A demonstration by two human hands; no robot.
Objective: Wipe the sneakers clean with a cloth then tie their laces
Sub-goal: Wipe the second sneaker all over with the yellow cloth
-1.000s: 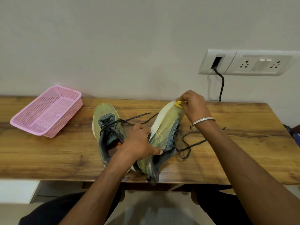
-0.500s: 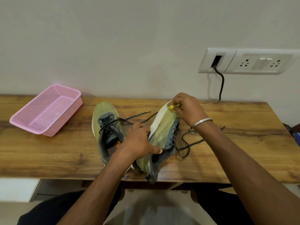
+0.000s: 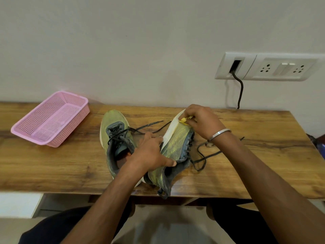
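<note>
On the worktop [image 3: 52,173], the left sneaker [image 3: 114,136] lies unlaced, apparently awaiting wiping. The left hand [image 3: 151,154] grips the tilted right sneaker [image 3: 174,147]; the right hand [image 3: 202,122] pinches a yellow cloth [image 3: 183,120] against its toe. Both laces remain untied.

Head view, downward over table [image 3: 263,155]

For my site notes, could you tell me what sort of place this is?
Probably a room in a home: a wooden table against a plain wall, a wall socket panel with a cable, and a pink plastic basket.
</note>
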